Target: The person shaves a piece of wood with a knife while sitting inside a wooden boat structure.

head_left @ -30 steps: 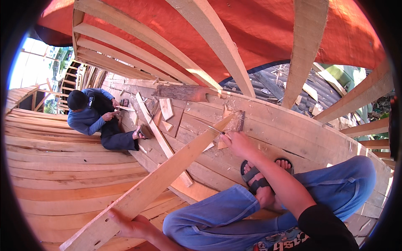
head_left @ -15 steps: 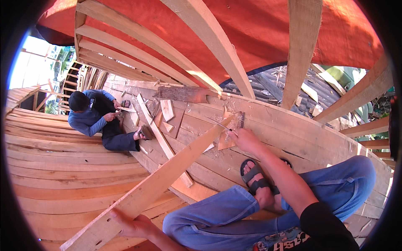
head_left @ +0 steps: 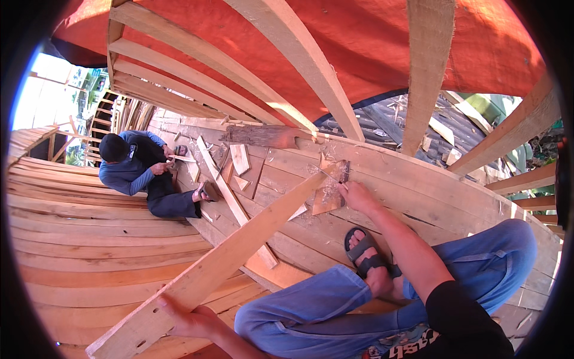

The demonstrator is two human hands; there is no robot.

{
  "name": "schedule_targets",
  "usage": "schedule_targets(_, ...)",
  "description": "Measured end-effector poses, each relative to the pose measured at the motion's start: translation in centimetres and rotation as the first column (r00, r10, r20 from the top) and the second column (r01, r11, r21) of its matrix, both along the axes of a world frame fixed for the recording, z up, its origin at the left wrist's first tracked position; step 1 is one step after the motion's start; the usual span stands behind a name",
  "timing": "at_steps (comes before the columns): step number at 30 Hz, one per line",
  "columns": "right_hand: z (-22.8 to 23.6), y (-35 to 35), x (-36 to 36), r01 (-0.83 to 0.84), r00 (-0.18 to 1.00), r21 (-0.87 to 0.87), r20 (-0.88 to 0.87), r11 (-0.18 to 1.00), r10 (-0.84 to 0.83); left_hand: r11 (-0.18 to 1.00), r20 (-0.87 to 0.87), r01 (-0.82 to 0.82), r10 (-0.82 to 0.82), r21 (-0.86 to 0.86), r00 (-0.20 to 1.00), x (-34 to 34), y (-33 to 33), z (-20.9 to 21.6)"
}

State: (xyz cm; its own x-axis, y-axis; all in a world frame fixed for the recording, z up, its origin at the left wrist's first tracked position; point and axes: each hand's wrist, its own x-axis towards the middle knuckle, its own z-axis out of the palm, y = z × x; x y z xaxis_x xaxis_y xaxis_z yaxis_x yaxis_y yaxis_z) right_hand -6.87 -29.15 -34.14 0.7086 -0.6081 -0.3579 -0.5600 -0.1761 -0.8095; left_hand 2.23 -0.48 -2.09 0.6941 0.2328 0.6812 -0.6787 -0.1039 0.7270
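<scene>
A long, flat wooden plank [head_left: 224, 254] slants from the lower left toward the middle, narrowing at its far end. My left hand [head_left: 190, 322] grips its wide near end, the thumb on the upper face. My right hand [head_left: 357, 196] is closed round the handle of a knife [head_left: 329, 176], whose thin blade lies across the plank's narrow tip. Most of the handle is hidden in my fist. Beneath that tip is a small board [head_left: 326, 200] strewn with shavings.
A co-worker [head_left: 134, 164] sits at the left with a piece of wood in hand. A long strip [head_left: 236, 200] and several offcuts [head_left: 240, 158] lie on the plank floor [head_left: 293, 236]. Curved timber ribs [head_left: 427, 72] rise before an orange-red tarp [head_left: 371, 48]. My sandalled foot [head_left: 366, 254] rests close by.
My right hand has slid a little to the right with the knife, away from the plank's tip. The plank and my left hand stay nearly in place.
</scene>
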Motion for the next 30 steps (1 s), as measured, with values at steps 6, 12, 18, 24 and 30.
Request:
schedule_targets(6, 1.5, 0.2, 0.4, 0.0, 1.0, -0.036, -0.015, 0.999, -0.001, 0.998, -0.044, 0.051, -0.053, -0.044, 0.998, -0.2, -0.2, 0.3)
schedule_targets(12, 4.1, 1.3, 0.5, -0.09, 0.994, -0.014, 0.058, 0.996, 0.09, 0.998, 0.04, -0.009, 0.011, -0.058, 0.999, 0.1, 0.1, 0.2)
schedule_targets(18, 1.9, 0.1, 0.7, 0.021, 0.997, -0.032, -0.075, 0.999, -0.024, 0.999, 0.003, 0.022, -0.022, -0.032, 1.0, -0.5, -0.8, 0.4)
schedule_targets(24, 2.4, -0.2, 0.7, -0.04, 0.999, -0.04, -0.024, 0.998, 0.039, 0.999, -0.012, 0.018, -0.018, -0.049, 1.0, -0.4, -1.2, 0.6)
schedule_targets(30, 0.6, -0.3, 1.1, -0.052, 0.998, -0.049, -0.048, 0.997, 0.049, 1.0, 0.016, -0.009, 0.009, -0.002, 1.0, -0.4, -0.1, 0.4)
